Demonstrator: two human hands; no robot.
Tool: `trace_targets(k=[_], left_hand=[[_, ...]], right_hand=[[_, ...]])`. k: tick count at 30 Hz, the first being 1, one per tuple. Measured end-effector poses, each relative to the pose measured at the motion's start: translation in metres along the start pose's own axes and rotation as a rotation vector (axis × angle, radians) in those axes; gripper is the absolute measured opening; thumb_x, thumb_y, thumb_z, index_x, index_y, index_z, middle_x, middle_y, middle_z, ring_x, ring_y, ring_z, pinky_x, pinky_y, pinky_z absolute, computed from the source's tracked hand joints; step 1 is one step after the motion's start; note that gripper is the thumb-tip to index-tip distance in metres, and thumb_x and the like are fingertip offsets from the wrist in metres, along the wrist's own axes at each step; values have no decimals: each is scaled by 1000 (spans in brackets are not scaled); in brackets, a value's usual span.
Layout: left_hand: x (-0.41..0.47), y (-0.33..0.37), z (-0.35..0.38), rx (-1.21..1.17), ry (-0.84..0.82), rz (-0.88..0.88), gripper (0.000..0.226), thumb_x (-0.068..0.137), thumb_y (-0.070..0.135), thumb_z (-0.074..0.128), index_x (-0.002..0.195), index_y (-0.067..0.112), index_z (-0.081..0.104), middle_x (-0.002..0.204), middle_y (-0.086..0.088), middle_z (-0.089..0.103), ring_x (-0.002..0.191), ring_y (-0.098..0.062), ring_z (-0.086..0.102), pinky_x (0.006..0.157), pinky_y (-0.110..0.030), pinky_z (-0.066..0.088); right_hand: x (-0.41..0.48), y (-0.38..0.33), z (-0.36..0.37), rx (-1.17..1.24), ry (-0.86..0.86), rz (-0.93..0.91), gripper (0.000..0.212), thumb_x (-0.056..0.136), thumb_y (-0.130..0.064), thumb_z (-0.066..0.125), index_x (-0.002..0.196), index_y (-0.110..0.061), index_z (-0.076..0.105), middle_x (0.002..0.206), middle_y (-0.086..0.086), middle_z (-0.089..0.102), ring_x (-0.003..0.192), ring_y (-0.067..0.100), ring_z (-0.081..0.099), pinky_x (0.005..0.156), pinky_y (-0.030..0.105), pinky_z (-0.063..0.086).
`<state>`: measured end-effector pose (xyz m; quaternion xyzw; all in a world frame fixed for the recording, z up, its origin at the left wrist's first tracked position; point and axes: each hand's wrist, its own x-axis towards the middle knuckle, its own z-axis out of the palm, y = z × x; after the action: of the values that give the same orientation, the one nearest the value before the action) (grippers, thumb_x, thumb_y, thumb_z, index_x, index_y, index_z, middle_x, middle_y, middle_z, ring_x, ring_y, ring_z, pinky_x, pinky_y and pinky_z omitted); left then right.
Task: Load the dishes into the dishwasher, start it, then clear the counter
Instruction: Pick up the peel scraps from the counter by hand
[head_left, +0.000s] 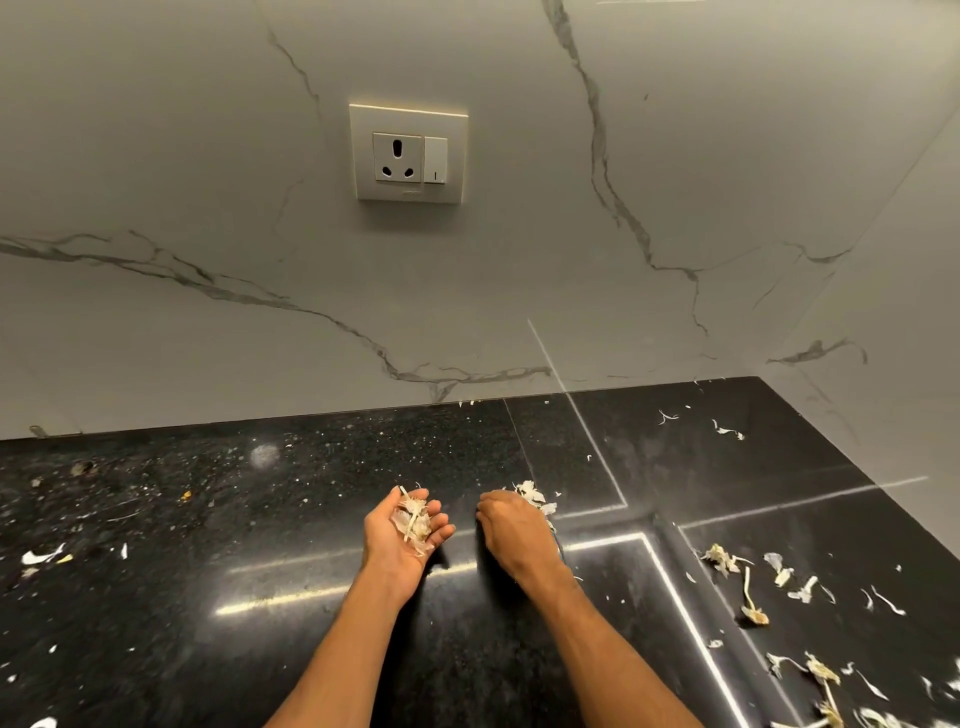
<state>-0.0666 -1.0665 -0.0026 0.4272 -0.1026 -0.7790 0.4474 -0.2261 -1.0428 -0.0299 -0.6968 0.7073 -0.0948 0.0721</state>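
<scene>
Head view: the black worktop (249, 525) fills the lower half of the frame, littered with peels (750, 590) — dry, papery scraps, thickest at the lower right, with a few flecks at the lower left. At centre the left hand (392, 553) lies palm up and cupped, fingers loosely curved, with a small wad of peels resting in the palm. Just right of it the right hand (511, 530) is palm down on the worktop, fingers curled over a little heap (534, 496). Whether it has actually pinched any is hidden by the knuckles.

The peels look almost weightless, thin and brittle. They will likely crumble under a hard squeeze, cling to skin and drift on any quick move. Raking them together with bent fingers and scooping should work better than picking single bits, and the finest flecks probably need a wipe.

No bin, bowl or dishwasher is in view — the cupped left palm is the only holder, and it is partly full. Above, a socket (410, 153) sits on the marble wall (519, 291).
</scene>
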Motion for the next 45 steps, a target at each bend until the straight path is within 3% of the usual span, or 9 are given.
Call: trace_targets(k=[8, 11, 14, 21, 26, 31, 38, 41, 45], left_hand=[[-4, -13, 6, 52, -64, -56, 27, 98, 27, 45, 93, 4, 57, 72, -14, 62, 57, -25, 60, 55, -34, 55], [-4, -19, 9, 68, -82, -74, 18, 95, 18, 47, 91, 4, 58, 73, -14, 63, 57, -25, 60, 54, -34, 55], [-3, -22, 11, 77, -93, -69, 18, 96, 15, 46, 97, 3, 59, 73, -14, 64, 58, -25, 60, 56, -35, 55], [1, -21, 13, 6, -99, -65, 28, 98, 20, 41, 103, 0, 59, 75, -16, 61, 62, -27, 58, 58, -36, 56], [6, -26, 7, -63, -75, -67, 33, 100, 22, 39, 106, -1, 61, 79, -19, 64, 70, -30, 62, 66, -39, 58], [8, -29, 7, -88, -58, -75, 34, 100, 23, 38, 108, 0, 62, 89, -19, 67, 82, -32, 64, 79, -42, 55], [7, -33, 13, -109, -47, -96, 36, 100, 26, 37, 108, 0, 61, 92, -18, 66, 83, -31, 64, 83, -41, 53], [3, -37, 20, -136, -86, -133, 39, 100, 28, 36, 110, 0, 60, 91, -19, 68, 75, -29, 66, 64, -38, 57], [-2, -44, 26, -170, -122, -164, 43, 100, 30, 34, 106, 0, 65, 91, -19, 70, 75, -29, 66, 66, -36, 50]], right_hand=[[2, 55, -46, 216, 94, 479, 26, 93, -24, 54, 114, -15, 68, 118, 6, 66, 107, 25, 63, 88, 37, 52], [5, 59, -48, 328, -180, 608, 73, 86, -58, 62, 146, -22, 40, 145, 11, 36, 125, 34, 50, 97, 49, 50], [10, 46, -42, 325, -277, 582, 97, 69, -72, 70, 149, -34, 31, 149, 8, 22, 131, 38, 43, 95, 52, 52], [15, 25, -26, 372, -252, 489, 48, 71, -26, 87, 111, -28, 61, 119, -1, 44, 101, 26, 59, 72, 41, 62], [12, 21, -26, 301, -199, 472, 12, 80, -8, 75, 91, -14, 74, 89, 11, 75, 81, 25, 72, 80, 40, 60], [6, 18, -28, 377, -179, 536, 14, 83, 1, 66, 76, -10, 71, 77, 12, 73, 68, 24, 71, 67, 39, 62], [-1, 9, -62, 1070, -208, 679, 9, 79, 9, 73, 85, 4, 68, 74, 12, 68, 56, 18, 67, 51, 27, 58], [0, -8, -73, 1055, -287, 605, 11, 79, 11, 72, 87, 4, 70, 78, 16, 71, 65, 25, 72, 57, 30, 61], [4, -32, -70, 805, -332, 500, 14, 77, 1, 79, 82, -10, 73, 89, 15, 73, 78, 30, 74, 69, 38, 63]])
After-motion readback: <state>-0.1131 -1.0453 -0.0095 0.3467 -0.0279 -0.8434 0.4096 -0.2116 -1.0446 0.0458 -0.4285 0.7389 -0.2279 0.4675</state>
